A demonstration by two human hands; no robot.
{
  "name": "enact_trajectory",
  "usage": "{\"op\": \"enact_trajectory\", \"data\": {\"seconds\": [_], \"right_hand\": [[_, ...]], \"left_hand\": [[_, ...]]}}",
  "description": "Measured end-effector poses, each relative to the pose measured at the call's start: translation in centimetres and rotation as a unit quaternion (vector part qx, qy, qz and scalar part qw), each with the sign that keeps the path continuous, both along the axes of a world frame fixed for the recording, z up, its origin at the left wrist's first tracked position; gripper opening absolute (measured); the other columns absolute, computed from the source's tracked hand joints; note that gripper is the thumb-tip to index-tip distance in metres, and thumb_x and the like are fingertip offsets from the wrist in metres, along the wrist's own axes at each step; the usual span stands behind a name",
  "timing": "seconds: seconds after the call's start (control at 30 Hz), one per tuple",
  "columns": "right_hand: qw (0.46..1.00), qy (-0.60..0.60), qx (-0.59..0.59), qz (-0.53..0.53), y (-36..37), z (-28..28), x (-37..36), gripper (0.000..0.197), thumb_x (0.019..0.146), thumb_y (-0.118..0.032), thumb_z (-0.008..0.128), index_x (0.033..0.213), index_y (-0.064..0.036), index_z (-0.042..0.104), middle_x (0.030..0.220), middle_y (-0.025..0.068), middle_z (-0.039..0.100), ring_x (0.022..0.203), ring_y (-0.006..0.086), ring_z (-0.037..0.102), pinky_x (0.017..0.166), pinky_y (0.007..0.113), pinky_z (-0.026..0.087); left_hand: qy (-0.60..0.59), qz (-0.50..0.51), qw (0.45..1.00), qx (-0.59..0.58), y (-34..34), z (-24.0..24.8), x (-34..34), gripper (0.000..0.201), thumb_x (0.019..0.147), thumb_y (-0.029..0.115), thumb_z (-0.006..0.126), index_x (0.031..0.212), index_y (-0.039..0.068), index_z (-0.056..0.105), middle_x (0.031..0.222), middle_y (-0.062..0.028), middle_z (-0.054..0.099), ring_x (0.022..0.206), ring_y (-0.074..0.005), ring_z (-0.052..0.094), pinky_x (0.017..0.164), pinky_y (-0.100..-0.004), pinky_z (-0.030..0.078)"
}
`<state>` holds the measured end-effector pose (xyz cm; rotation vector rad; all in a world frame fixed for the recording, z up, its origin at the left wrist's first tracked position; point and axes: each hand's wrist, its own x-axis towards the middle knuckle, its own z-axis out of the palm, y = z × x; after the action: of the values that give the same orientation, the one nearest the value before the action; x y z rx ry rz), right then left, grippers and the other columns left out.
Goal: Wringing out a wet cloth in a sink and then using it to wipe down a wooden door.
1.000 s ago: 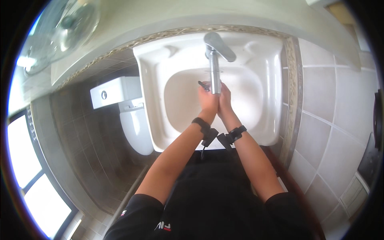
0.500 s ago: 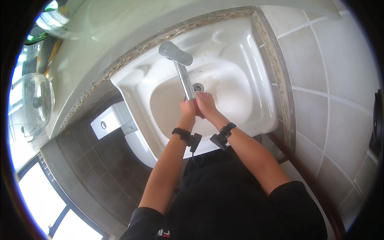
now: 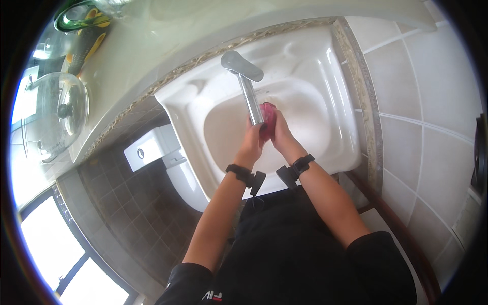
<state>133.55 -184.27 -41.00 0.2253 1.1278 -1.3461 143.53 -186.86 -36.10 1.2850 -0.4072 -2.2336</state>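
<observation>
Both hands meet over the bowl of a white ceramic washbasin (image 3: 325,76), directly under the spout of a chrome single-lever tap (image 3: 247,91). The left hand (image 3: 252,138) and the right hand (image 3: 280,133) are pressed toward each other with a small pinkish-red object (image 3: 268,116) clamped between them; its upper end shows above the fingers, just beside the tap's spout, while the rest is covered by the palms, so its exact kind cannot be told. The left hand's fingers curl around the near side of the object and lie close against the spout; the right hand cups it from the other side. Each wrist carries a black strap with a small black block on it: one on the left wrist (image 3: 243,176), one on the right wrist (image 3: 297,168). The forearms come up from the lower edge over a black garment. The basin is set in a pale counter with a speckled stone rim (image 3: 203,57), running up to the left. On that counter, well apart from the hands, stands a clear glass lid with a dark knob (image 3: 61,113), and farther up lie green and yellow items (image 3: 86,30) too blurred to name. Below the basin to the left stands a white toilet (image 3: 162,157) on dark brown floor tiles (image 3: 127,213); to the right are large pale wall tiles (image 3: 417,91).
</observation>
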Motion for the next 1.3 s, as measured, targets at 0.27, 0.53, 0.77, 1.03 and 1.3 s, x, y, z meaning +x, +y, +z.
{"op": "enact_trajectory", "data": {"seconds": [0.27,0.53,0.77,1.03,1.3], "right_hand": [[0.918,0.379,-0.073,0.087,0.7,2.0,2.6,0.046,0.104,-0.026,0.056,0.14,0.0028,0.053,0.137,0.0238,0.057,0.122,0.0283,0.058,0.101,0.039,0.047],[0.993,0.121,-0.008,-0.006,-1.4,3.8,0.2,0.038,0.104,-0.032,0.059,0.119,0.0017,0.064,0.105,0.0086,0.072,0.093,0.0176,0.067,0.085,0.031,0.054],[0.975,0.214,-0.061,-0.013,-1.8,3.4,3.1,0.024,0.093,-0.023,0.067,0.097,0.0008,0.068,0.083,0.0047,0.068,0.078,0.0113,0.06,0.072,0.028,0.05],[0.962,0.265,0.014,0.06,-0.9,0.7,2.6,0.023,0.092,-0.017,0.057,0.079,0.0009,0.065,0.07,0.0031,0.058,0.067,0.01,0.052,0.062,0.029,0.044],[0.988,0.152,-0.007,-0.04,-0.6,-0.1,0.8,0.024,0.098,-0.012,0.05,0.109,-0.0031,0.069,0.096,0.0058,0.068,0.089,0.0151,0.063,0.082,0.029,0.052]], "left_hand": [[-0.285,0.026,0.955,-0.074,-1.9,-1.2,1.1,0.032,0.099,0.023,0.058,0.126,0.007,0.057,0.114,-0.0095,0.063,0.103,-0.0211,0.067,0.083,-0.0353,0.057],[-0.113,0.005,0.988,-0.101,-0.3,-1.4,-0.4,0.033,0.104,0.032,0.054,0.124,0.006,0.059,0.108,-0.0076,0.065,0.104,-0.0178,0.06,0.089,-0.0356,0.05],[-0.223,0.164,0.94,-0.199,-0.4,-3.8,-0.8,0.022,0.097,0.021,0.061,0.105,0.001,0.061,0.094,-0.0077,0.063,0.088,-0.016,0.06,0.079,-0.0343,0.049],[-0.281,0.05,0.952,-0.108,-0.1,-1.5,-0.7,0.02,0.092,0.018,0.065,0.094,-0.002,0.065,0.08,-0.0081,0.067,0.07,-0.0141,0.062,0.061,-0.0334,0.049],[-0.13,0.021,0.991,0.001,-1.4,-1.2,0.4,0.035,0.1,0.037,0.053,0.123,0.012,0.062,0.107,-0.0062,0.07,0.103,-0.0224,0.067,0.082,-0.0414,0.056]]}}
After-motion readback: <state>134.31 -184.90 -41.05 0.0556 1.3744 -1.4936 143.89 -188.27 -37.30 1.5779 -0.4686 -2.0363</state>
